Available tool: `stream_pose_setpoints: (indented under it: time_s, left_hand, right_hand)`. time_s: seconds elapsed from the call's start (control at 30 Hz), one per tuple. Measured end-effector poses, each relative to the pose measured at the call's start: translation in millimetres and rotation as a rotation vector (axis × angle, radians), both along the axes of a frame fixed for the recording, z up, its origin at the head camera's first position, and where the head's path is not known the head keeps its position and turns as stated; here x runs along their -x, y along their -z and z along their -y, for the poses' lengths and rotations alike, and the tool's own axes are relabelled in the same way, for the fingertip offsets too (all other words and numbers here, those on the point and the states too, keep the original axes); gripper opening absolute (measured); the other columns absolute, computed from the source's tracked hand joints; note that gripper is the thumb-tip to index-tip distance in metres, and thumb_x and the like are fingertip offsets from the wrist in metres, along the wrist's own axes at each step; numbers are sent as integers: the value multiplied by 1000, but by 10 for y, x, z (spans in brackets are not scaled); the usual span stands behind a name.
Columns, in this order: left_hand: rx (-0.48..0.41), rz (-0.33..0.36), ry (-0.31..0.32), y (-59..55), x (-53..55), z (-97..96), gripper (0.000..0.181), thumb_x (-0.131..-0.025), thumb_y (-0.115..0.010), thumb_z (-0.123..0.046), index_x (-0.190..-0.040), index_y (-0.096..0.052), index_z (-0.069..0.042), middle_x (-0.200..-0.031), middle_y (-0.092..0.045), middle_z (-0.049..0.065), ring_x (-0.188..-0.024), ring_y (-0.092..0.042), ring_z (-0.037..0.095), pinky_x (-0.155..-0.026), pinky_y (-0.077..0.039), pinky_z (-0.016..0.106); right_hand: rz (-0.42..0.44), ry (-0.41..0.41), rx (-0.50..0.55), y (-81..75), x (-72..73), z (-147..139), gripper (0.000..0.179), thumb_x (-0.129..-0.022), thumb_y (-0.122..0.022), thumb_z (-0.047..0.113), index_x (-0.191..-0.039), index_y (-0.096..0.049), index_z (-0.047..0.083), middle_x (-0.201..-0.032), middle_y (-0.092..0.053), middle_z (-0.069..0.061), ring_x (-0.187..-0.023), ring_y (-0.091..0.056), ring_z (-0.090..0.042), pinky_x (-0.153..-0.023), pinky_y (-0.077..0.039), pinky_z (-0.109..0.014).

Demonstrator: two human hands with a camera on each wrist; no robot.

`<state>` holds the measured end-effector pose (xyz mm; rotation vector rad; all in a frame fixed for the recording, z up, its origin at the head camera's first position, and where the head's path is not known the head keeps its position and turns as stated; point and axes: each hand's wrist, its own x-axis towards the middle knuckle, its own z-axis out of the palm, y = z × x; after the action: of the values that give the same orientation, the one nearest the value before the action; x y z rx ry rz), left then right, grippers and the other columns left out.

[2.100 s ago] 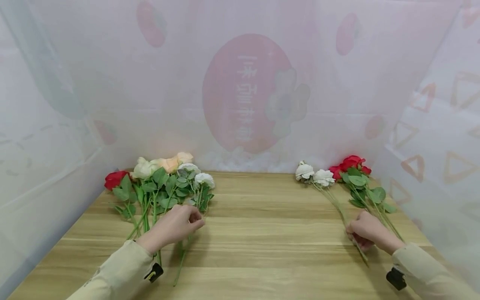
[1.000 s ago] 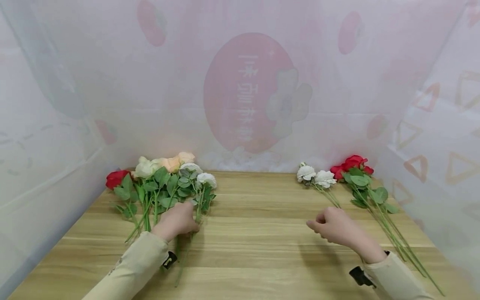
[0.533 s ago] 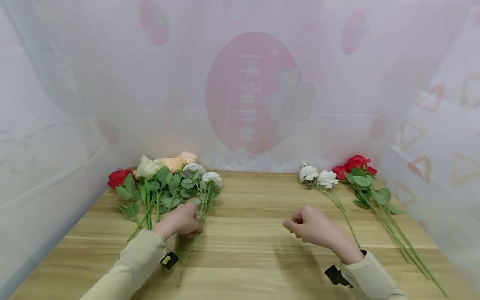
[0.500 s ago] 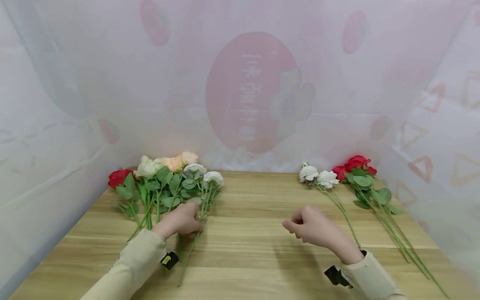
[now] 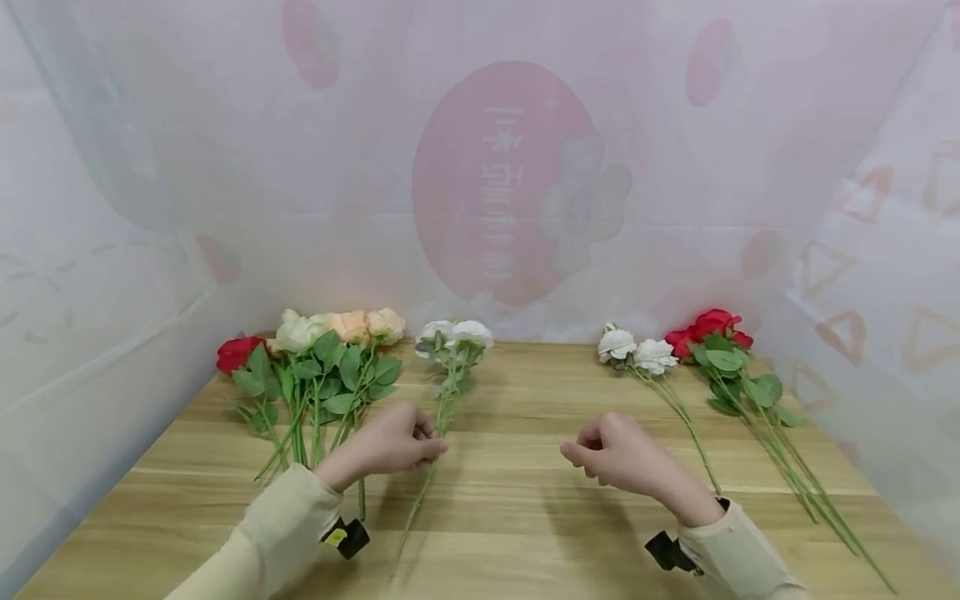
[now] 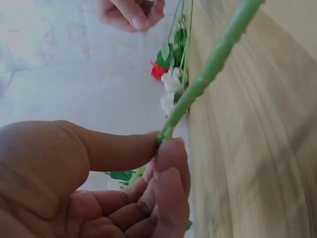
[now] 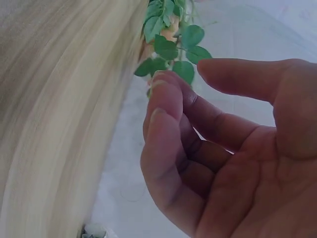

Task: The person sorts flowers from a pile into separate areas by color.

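My left hand [image 5: 392,442] pinches the green stem of a white artificial flower [image 5: 472,335] between thumb and fingers. Two white heads stand close together above it, and the lower stem slants down towards the table's front. In the left wrist view the stem [image 6: 210,67] runs out past the thumb tip. My right hand [image 5: 626,454] hovers over the middle right of the table with relaxed, bent fingers. A gap separates its thumb [image 7: 242,79] from the fingers, and nothing lies between them. Left of the pinched flower lies a group with a red rose [image 5: 238,354], a cream rose [image 5: 298,332] and peach roses [image 5: 382,325].
At the right lie two white flowers [image 5: 654,357] and red roses [image 5: 712,325], their long stems reaching towards the front. A wooden table [image 5: 510,533] carries everything. Pale printed curtains [image 5: 337,167] enclose its back and sides.
My left hand has drawn the white flower rightwards, away from the left group. My right hand left the white flowers on the right and moved left to the middle, then held nearly still.
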<state>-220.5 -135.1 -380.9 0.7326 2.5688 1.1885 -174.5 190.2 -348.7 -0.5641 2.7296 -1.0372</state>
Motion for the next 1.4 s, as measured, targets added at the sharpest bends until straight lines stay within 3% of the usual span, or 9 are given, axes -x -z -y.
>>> stream_pose_setpoints:
  time_s: [0.17, 0.27, 0.4, 0.6, 0.73, 1.07, 1.4]
  left_hand:
    - [-104, 10, 19, 3, -110, -177, 19, -95, -67, -16, -80, -65, -4, -67, -64, 7, -59, -62, 24, -52, -51, 31]
    - [-174, 0, 1, 35, -193, -315, 17, -95, -67, -16, -83, -64, -5, -70, -63, 5, -61, -63, 21, -52, -52, 30]
    - [-290, -3, -25, 69, -318, -494, 18, -95, -68, -20, -88, -64, -4, -74, -65, 3, -66, -65, 27, -53, -53, 31]
    - [-412, -32, -69, 68, -428, -630, 17, -95, -69, -20, -88, -65, -4, -75, -65, 1, -68, -66, 29, -57, -56, 39]
    - [-438, -69, -70, 62, -452, -653, 13, -94, -69, -15, -89, -66, -4, -76, -66, 2, -66, -65, 26, -56, -55, 36]
    - [-445, -138, -58, 29, -514, -658, 16, -94, -70, -22, -87, -68, -8, -78, -68, -3, -66, -65, 19, -56, -55, 31]
    - [-425, -259, -21, 90, -536, -646, 14, -92, -72, -28, -84, -69, -17, -75, -68, -5, -64, -66, 17, -56, -54, 29]
  right_hand:
    - [49, -4, 56, 26, 5, 44, 35, -98, -63, 27, -69, -64, 8, -62, -59, -2, -54, -57, -18, -51, -50, -34]
    - [86, -21, 135, 53, -15, 104, 29, -99, -62, 28, -78, -69, 8, -68, -62, -4, -59, -60, -23, -54, -53, -35]
    - [134, -55, 277, 65, -65, 199, 26, -99, -62, 27, -92, -72, 4, -75, -65, -8, -69, -63, -32, -58, -56, -38]
    - [195, -85, 398, 87, -166, 344, 24, -97, -65, 24, -99, -72, 1, -83, -68, -10, -76, -66, -36, -64, -57, -40]
    - [174, -95, 430, 151, -237, 457, 20, -95, -68, 21, -98, -73, 2, -80, -68, -9, -71, -66, -31, -62, -57, -41]
    - [-31, -59, 500, 262, -328, 646, 15, -90, -75, 20, -89, -73, 6, -74, -68, -7, -60, -64, -26, -56, -56, -42]
    - [-35, -62, 473, 283, -381, 666, 9, -90, -73, 10, -82, -71, 7, -66, -64, -4, -55, -64, -26, -52, -53, -32]
